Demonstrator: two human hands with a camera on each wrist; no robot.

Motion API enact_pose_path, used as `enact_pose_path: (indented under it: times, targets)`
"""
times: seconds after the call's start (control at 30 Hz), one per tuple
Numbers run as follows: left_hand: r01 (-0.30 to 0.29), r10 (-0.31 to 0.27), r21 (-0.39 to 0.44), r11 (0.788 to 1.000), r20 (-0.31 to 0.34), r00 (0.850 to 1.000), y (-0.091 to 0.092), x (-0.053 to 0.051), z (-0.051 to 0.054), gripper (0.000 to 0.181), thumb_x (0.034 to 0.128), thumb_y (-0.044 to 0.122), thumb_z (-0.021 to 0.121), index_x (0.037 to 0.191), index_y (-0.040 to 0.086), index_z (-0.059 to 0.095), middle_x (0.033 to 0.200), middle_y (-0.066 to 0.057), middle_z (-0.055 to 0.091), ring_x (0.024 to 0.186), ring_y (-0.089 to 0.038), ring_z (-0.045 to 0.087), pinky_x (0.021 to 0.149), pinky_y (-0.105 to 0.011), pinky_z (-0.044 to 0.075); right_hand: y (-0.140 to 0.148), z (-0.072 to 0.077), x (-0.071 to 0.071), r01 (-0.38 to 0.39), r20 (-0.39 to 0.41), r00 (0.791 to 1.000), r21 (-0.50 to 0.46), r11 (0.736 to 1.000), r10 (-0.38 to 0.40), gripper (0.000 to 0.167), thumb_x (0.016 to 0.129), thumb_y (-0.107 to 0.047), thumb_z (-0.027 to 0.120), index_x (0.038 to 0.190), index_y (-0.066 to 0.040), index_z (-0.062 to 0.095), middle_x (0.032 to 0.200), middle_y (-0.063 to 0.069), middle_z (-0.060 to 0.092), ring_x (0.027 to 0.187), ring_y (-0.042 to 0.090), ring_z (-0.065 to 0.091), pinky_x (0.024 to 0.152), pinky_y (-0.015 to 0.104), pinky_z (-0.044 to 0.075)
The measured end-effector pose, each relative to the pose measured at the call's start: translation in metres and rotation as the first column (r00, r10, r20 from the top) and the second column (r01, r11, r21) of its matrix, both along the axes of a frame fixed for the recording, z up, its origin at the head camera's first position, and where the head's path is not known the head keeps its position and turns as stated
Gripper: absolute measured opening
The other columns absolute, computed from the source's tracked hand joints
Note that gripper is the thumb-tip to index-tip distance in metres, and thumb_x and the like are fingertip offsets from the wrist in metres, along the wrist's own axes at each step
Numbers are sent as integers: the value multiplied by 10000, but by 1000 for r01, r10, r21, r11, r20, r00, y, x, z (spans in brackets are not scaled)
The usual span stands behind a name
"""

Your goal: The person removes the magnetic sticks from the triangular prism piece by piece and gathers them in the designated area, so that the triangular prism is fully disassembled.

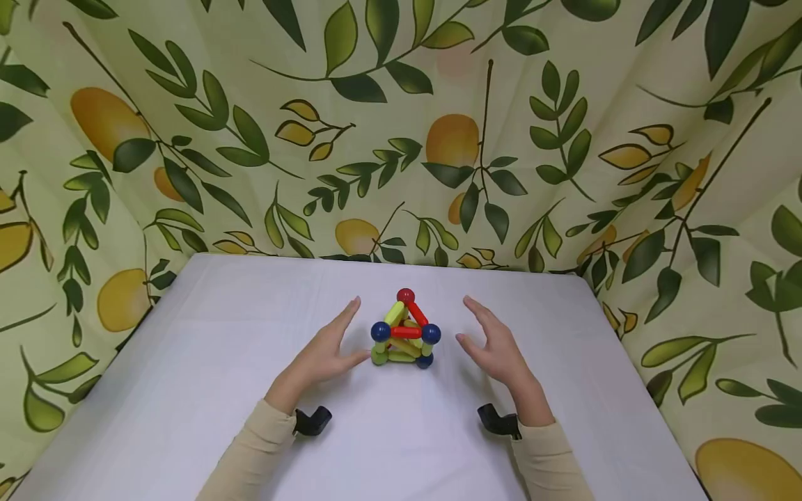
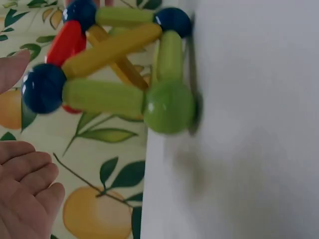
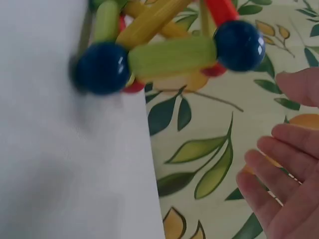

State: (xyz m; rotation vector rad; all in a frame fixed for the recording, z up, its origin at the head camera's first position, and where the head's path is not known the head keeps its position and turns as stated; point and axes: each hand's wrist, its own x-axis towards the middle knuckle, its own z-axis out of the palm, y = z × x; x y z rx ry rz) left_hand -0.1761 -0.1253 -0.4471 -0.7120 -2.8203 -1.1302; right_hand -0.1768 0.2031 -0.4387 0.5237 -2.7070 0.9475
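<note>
Red, blue, green & yellow: the ball-and-rod frame stands on the white table, betw. the two hands. L hand & R hand both spread, thumb off from fingers, gripping nothing; L thumb looks v. close to the green ball in the head view, but L wrist cam shows a gap. Risks, my guess: rods seem held to balls by their ends only, poss. magnets, so an uneven squeeze, or a lift by one rod, cld pop a joint & fold the lot. A thumb bump on the L side might skid or twist it, esp. w/ smooth balls for feet. Hard to see: far lower corner's mostly blocked by front rods from the head; both wrist cams crop the frame at the top & look blurry in places; each hand's cut off by its pic edge. Can't tell if every joint's seated.
</note>
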Motion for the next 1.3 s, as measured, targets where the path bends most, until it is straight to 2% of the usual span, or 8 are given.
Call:
enact_pose_path:
  times: [0.13,0.3,0.4,0.6,0.73,0.93,1.13,1.3]
  targets:
    - [56,-57,160,986,2,998,15,-1,0,824,858,299,697,1512,134,225,1545,-102,287,1398,-306,318,1115,-499,318,-15,1,2,-94,44,994,-164,982,102,557,862,-170,687,1369,-73,478,1381,108,524,1243,292,515,977,486,482]
    - [100,-107,350,931,0,994,33,-6,-2,664,877,214,683,1447,89,368,1481,-122,406,1349,-293,410,1069,-462,379,-31,0,2,-167,103,972,-318,933,209,397,856,-201,709,1219,-83,601,1214,71,623,1122,252,585,930,482,518]
    - [76,-96,405,911,31,995,41,-5,-6,616,868,161,689,1417,92,418,1447,-121,454,1314,-296,457,1031,-457,418,-38,-3,2,-153,121,971,-343,927,205,328,831,-151,732,1143,-105,639,1139,38,634,1079,221,588,908,468,534]
    - [26,-59,457,889,58,997,50,-2,-15,588,858,106,695,1396,91,458,1454,-86,452,1312,-282,461,999,-416,454,-48,-5,4,-108,125,982,-248,963,143,377,770,-52,767,1102,-143,613,1112,4,576,1039,161,564,871,397,560]
    - [39,-36,437,899,-15,999,52,0,-17,487,841,89,709,1302,58,555,1453,-89,450,1313,-273,458,985,-377,463,-52,-4,5,-95,90,989,-185,978,114,401,747,-46,784,1097,-141,613,1093,13,561,992,149,570,836,345,572]
    - [60,-13,365,929,-131,991,53,-1,-17,295,833,68,712,1118,24,653,1422,-147,476,1279,-305,491,946,-386,493,-55,-3,5,-82,64,993,-178,981,95,387,739,-44,784,1089,-134,644,1063,21,568,903,134,572,804,335,582]
    - [52,-3,344,938,-142,990,55,-3,-17,256,842,74,706,1094,69,666,1420,-135,482,1271,-288,502,936,-367,503,-53,-3,4,-70,69,994,-224,972,88,367,755,-33,764,1097,-114,658,1064,33,586,890,150,591,807,369,582]
    - [45,6,336,941,-148,989,55,-5,-16,249,850,91,700,1094,56,669,1424,-111,483,1270,-277,505,950,-361,494,-50,-5,0,-69,111,988,-282,957,104,339,795,-47,727,1116,-121,651,1090,40,578,918,156,581,808,227,555]
